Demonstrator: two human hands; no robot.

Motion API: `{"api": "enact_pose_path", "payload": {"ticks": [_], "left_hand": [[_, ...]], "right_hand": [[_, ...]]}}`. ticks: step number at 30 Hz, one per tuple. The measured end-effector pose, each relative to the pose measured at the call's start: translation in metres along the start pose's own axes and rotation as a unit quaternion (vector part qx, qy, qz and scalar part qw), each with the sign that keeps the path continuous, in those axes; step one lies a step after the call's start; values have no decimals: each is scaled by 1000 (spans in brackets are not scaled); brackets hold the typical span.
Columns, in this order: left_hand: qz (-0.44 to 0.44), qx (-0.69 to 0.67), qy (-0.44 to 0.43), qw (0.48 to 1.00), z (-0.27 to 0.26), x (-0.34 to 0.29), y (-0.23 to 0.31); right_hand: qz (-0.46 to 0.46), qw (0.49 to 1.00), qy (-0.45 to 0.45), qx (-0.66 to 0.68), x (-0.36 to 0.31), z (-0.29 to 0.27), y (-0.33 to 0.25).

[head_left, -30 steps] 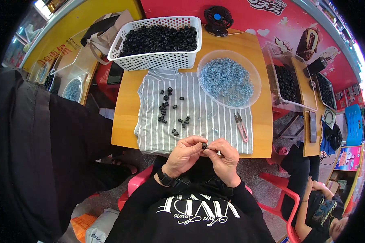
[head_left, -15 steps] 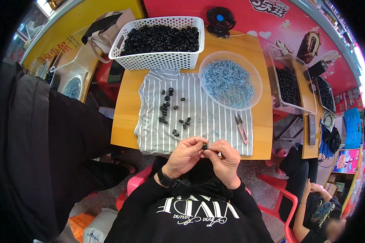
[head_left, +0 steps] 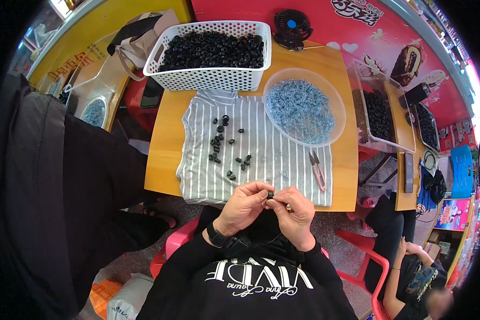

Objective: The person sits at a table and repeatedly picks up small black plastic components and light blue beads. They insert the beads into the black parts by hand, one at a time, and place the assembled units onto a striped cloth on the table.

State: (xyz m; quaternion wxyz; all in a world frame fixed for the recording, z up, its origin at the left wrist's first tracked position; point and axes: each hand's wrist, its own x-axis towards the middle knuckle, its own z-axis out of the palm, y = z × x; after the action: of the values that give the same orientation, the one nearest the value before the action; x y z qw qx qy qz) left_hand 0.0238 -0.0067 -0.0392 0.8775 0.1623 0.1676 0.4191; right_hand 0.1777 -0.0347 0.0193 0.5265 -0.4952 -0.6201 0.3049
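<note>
Near the table's front edge, my left hand (head_left: 244, 208) pinches a small black ring-like part (head_left: 270, 195) between thumb and fingers. My right hand (head_left: 295, 214) meets it from the other side, thumb and fingertips pressed together against the part; anything tiny between them is hidden. Both hands are just over the near edge of a grey-and-white striped cloth (head_left: 197, 178). Several loose black parts (head_left: 216, 143) lie on it, left of centre. A few tiny clear bits (head_left: 285, 174) rest beyond my right hand. Pink-handled thread snips (head_left: 318, 174) lie at the cloth's right side.
A white perforated basket (head_left: 208, 82) of black parts stands at the back. Right of it, a clear round bowl (head_left: 340, 121) holds many pale-blue pieces. A black fan (head_left: 292, 28) sits behind. Another person in black (head_left: 90, 181) stands close on my left; one sits at lower right.
My right fingertips have shifted slightly around the black part, and less of it shows between my hands. The things on the table stay in place.
</note>
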Motion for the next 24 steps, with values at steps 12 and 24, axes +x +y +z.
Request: {"api": "enact_pose_path", "payload": {"ticks": [12, 24], "left_hand": [[31, 29, -23, 999, -3, -1, -3], [-5, 24, 17, 1000, 9, -2, 3]], "right_hand": [[23, 999, -34, -21, 0, -3, 0], [62, 995, -18, 75, -4, -7, 3]]}}
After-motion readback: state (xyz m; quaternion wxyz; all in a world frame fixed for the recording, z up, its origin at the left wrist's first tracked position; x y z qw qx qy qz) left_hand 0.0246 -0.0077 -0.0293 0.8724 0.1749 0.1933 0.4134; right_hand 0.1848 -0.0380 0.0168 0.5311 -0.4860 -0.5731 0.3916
